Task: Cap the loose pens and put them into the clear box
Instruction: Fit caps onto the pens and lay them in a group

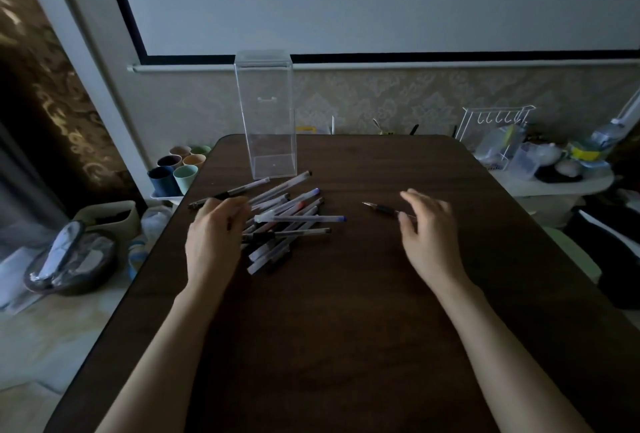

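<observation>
Dark wood bench, both forearms reaching in over it. Clear box stands upright at the far edge, left of centre, tall and narrow, nothing visible inside. Pen pile lies on the bench just in front of the box, criss-crossed, mostly frosted barrels with black, blue and red ends.

Left grip sits at the pile's left edge, fingers curled down onto the pens and motion-blurred. Can't tell if it actually has one.

Right grip is well right of the pile, fingers loosely spread, nothing held.

Cluster of coloured cups off the bench's far-left corner.

Single pen lies apart from the pile, tip bare and pointing left, rear end hidden behind the right thumb.
</observation>
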The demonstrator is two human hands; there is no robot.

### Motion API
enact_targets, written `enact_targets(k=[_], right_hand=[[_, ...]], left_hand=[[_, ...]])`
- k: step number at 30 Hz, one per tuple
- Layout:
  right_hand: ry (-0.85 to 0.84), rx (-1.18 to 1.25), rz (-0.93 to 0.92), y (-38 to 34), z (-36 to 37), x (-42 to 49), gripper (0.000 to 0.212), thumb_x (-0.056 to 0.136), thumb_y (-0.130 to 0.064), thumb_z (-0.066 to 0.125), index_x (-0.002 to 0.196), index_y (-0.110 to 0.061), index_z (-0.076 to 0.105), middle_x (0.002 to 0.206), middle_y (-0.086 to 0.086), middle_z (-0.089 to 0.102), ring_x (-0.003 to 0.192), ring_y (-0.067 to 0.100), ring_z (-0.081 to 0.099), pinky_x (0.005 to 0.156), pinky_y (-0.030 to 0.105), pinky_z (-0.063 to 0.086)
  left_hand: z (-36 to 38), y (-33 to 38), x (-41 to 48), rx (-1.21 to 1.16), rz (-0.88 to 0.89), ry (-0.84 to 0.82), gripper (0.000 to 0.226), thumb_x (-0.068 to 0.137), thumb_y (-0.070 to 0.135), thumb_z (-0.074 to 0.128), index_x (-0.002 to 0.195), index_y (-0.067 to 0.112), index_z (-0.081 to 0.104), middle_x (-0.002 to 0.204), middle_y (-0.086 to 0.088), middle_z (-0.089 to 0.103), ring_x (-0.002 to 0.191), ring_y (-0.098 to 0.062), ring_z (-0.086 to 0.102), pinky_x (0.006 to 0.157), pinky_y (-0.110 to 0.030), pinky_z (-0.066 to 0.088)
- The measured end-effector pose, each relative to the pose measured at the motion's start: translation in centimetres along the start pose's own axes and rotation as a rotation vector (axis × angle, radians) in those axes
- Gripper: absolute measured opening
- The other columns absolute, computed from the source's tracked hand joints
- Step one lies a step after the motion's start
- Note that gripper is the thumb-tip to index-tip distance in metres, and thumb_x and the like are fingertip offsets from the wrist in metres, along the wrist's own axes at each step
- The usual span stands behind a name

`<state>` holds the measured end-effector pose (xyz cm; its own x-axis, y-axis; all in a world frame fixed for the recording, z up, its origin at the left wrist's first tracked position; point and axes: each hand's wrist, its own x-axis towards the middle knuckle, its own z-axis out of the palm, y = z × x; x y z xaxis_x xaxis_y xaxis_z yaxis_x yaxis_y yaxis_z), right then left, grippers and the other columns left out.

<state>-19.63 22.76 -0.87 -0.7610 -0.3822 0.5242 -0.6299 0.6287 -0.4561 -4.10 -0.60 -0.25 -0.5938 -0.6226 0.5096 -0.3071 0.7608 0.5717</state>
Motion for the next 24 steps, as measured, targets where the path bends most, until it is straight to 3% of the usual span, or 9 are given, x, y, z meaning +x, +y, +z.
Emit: enact_targets(k=[2,5,9,12,15,18,21,24], right_hand=[[-0.04,-0.067,0.065,0.8,0.2,0.2,0.043,0.09,-0.008,0.053,0.132,-0.009,0.046,0.138,0.01,0.048,0.128,0.027,0.039,0.107,0.038,0.029],[-0.161,-0.159,0.127,1.4,0.7,0.2,0.047,0.092,-0.013,0.048,0.138,-0.012,0.038,0.145,0.008,0.041,0.135,0.026,0.031,0.113,0.042,0.022],[-0.225,-0.223,0.166,1.2,0.9,0.2,0.04,0.092,-0.024,0.051,0.132,-0.015,0.047,0.133,0.007,0.052,0.126,0.026,0.041,0.108,0.042,0.029],[-0.184,-0.233,0.167,0.7,0.6,0.0,0.031,0.089,-0.027,0.056,0.118,-0.018,0.055,0.118,0.007,0.058,0.113,0.026,0.05,0.098,0.04,0.041],[-0.156,-0.188,0.167,0.6,0.5,-0.1,0.021,0.088,-0.024,0.058,0.107,-0.018,0.055,0.109,0.006,0.058,0.103,0.023,0.051,0.086,0.035,0.046],[-0.152,-0.18,0.154,0.5,0.5,-0.2,0.033,0.09,-0.025,0.055,0.12,-0.012,0.049,0.116,0.011,0.056,0.108,0.027,0.05,0.087,0.038,0.045],[-0.203,-0.234,0.145,0.1,0.4,-0.3,0.032,0.091,-0.028,0.052,0.12,-0.015,0.051,0.118,0.011,0.052,0.109,0.026,0.048,0.087,0.036,0.043],[-0.23,-0.235,0.126,-0.1,0.3,-0.5,0.02,0.092,-0.027,0.051,0.109,-0.018,0.055,0.113,0.009,0.052,0.104,0.024,0.048,0.084,0.034,0.043]], left_hand=[[0.1,-0.7,0.1,0.059,-0.055,-0.015,0.021,0.087,0.017,0.056,0.107,0.015,0.065,0.104,-0.012,0.06,0.096,-0.031,0.054,0.08,-0.045,0.046],[0.6,-0.9,0.1,0.134,-0.134,-0.132,0.026,0.088,0.024,0.055,0.113,0.02,0.062,0.12,-0.01,0.056,0.111,-0.031,0.044,0.091,-0.044,0.036],[0.5,-0.7,0.0,0.105,-0.178,-0.178,0.03,0.09,0.03,0.052,0.118,0.024,0.059,0.128,-0.008,0.052,0.117,-0.03,0.038,0.093,-0.041,0.031],[-0.3,0.9,-0.2,0.039,-0.012,-0.13,0.025,0.087,0.027,0.057,0.11,0.019,0.063,0.119,-0.009,0.054,0.107,-0.022,0.044,0.086,-0.032,0.034],[-1.1,3.3,-0.9,0.058,0.187,-0.378,0.019,0.082,0.033,0.06,0.095,0.02,0.062,0.099,0.001,0.057,0.079,-0.003,0.048,0.066,-0.016,0.04],[-1.0,4.1,-2.6,0.221,0.196,-0.52,0.028,0.08,0.046,0.059,0.1,0.027,0.056,0.107,0.006,0.055,0.093,-0.007,0.051,0.071,-0.019,0.042],[-0.8,3.9,-3.5,0.226,0.162,-0.473,0.033,0.082,0.046,0.058,0.108,0.028,0.052,0.12,0.006,0.053,0.111,-0.012,0.049,0.083,-0.027,0.044],[-0.3,3.9,-3.8,0.225,0.142,-0.394,0.037,0.082,0.045,0.057,0.111,0.024,0.047,0.119,0.003,0.056,0.109,-0.014,0.053,0.086,-0.03,0.045]])
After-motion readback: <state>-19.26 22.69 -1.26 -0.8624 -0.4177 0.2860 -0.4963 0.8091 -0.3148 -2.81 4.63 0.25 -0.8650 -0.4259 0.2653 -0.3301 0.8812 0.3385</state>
